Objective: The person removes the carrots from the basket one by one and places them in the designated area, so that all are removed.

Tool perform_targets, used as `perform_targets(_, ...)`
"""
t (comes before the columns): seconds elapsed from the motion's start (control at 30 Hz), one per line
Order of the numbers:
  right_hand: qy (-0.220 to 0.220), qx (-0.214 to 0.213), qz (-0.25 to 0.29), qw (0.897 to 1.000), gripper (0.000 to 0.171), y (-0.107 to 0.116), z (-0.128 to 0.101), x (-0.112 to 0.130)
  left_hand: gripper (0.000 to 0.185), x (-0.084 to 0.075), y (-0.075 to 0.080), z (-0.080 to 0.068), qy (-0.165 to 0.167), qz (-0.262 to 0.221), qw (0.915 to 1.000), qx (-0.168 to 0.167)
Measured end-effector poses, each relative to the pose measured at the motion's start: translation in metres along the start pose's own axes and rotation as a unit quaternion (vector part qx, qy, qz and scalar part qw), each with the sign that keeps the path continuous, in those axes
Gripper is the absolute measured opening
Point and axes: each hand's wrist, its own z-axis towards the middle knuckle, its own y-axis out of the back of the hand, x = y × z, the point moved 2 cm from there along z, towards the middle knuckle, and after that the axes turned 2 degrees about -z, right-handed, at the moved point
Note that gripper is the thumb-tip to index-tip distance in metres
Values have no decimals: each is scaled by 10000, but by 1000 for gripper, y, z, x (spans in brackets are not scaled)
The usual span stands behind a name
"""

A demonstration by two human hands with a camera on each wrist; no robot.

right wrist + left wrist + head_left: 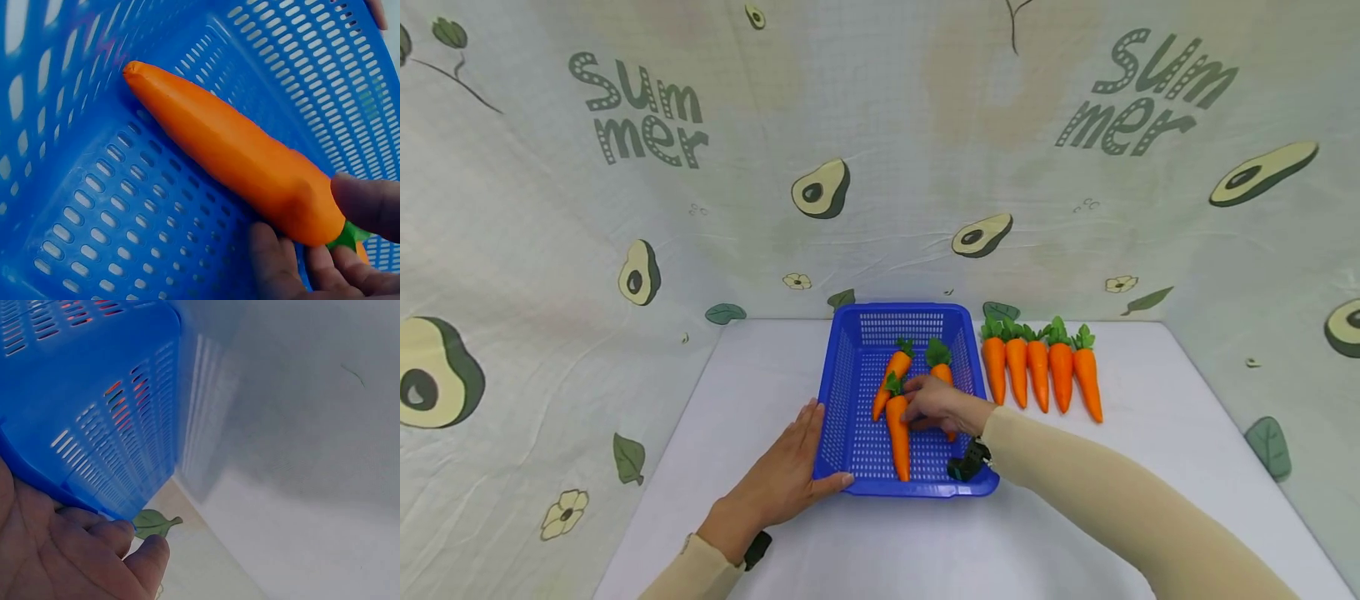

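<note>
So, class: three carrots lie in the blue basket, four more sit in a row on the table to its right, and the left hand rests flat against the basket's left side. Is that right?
Not quite: the row on the table holds five carrots, not four, as the head view shows. Three carrots do lie in the blue basket, and the left hand rests flat against its left side.

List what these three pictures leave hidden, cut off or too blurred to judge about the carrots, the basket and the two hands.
- Head view: the right hand covers most of one carrot in the blue basket.
- Right wrist view: the frame edge cuts off the held carrot's leaves and the fingertips.
- Left wrist view: only the palm of the left hand shows; the basket wall hides the carrots.
- Head view: the row of five carrots is too small to show surface detail.
</note>
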Motion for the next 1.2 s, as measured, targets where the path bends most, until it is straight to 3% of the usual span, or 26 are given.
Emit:
perform_targets(0.17, 114, 476, -303, 9983, 62, -10, -3, 6, 116, 2, 0, -1, -92, -29, 9999, -42)
perform_targets(0.5, 114, 1074, -1095, 9881, 67, -33, 2, 12, 118, 3, 2, -2, -189, 11, 9998, -31)
perform_targets(0.8, 200, 1348, -1214, 9832, 67, -43, 11, 4, 118, 3, -1, 0, -186, 74, 9998, -14)
perform_targets(1.07, 516, 1799, -1388, 9725, 73, -49, 11, 7, 119, 4, -1, -1, -170, 77, 9998, -19)
perform_targets(1.2, 788, 1729, -1333, 9727, 73, -47, 9, 14, 118, 4, -2, -1, -118, 59, 9999, -3)
